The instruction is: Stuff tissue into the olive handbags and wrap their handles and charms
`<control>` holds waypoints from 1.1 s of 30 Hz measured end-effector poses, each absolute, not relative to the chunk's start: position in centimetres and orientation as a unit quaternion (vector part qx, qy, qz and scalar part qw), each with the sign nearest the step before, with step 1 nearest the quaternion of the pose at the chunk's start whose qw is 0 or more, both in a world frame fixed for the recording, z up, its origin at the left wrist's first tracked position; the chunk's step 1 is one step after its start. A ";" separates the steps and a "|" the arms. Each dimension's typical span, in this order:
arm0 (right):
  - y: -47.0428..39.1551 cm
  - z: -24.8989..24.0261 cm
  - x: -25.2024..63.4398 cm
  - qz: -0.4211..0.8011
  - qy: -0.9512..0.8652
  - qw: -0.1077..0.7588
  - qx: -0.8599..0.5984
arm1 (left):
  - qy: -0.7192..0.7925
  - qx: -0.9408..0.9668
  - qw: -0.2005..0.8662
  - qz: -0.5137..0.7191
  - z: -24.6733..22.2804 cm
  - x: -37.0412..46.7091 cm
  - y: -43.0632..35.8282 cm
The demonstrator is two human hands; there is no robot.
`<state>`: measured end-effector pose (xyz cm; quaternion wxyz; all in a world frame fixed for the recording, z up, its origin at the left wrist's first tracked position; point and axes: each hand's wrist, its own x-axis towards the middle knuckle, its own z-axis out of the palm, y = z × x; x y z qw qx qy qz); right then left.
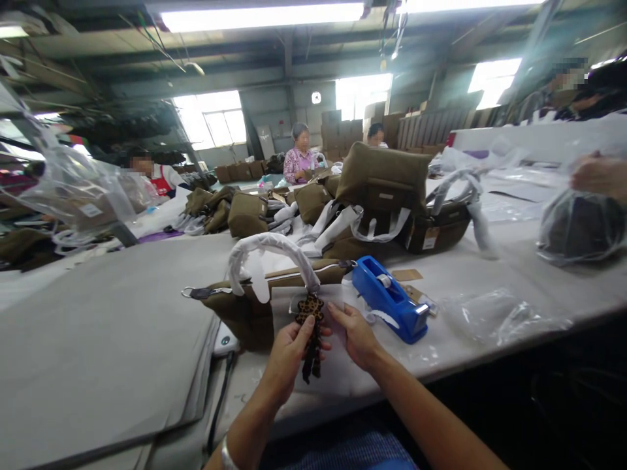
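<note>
From where I stand, both hands are at the charm, a leopard-print piece with dark tails that hangs at the right foot of the bag's wrapped handle. The left hand comes in from seven o'clock and has it pinched: thumb flat on the front, fingers curled behind, their tips poking out past its right edge. The right hand reaches in from four o'clock, half closed, thumb and forefinger drawn near each other just beside the charm, at the edge of some clear plastic; I can't tell whether it grips that edge.

The olive bag lies on the worktop, at ten o'clock from the charm. At three o'clock, close by the right hand, sits a blue tape dispenser, with brown tags just past it. More olive bags are heaped at one o'clock. Grey sheets are stacked at nine. Far off at two, a co-worker's hand, blurred, is over a wrapped bag.
</note>
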<state>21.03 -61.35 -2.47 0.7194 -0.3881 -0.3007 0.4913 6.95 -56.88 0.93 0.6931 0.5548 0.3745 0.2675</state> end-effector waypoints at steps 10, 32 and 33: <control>-61.2 -0.6 20.2 0.465 -0.290 0.726 -0.415 | 0.375 0.544 0.701 0.268 -0.7 7.2 -55.8; -60.9 0.6 21.0 0.473 -0.310 0.701 -0.435 | 0.382 0.560 0.664 0.315 0.5 3.3 -55.9; -61.0 0.7 21.1 0.467 -0.315 0.700 -0.439 | 0.363 0.569 0.670 0.310 0.9 3.8 -56.1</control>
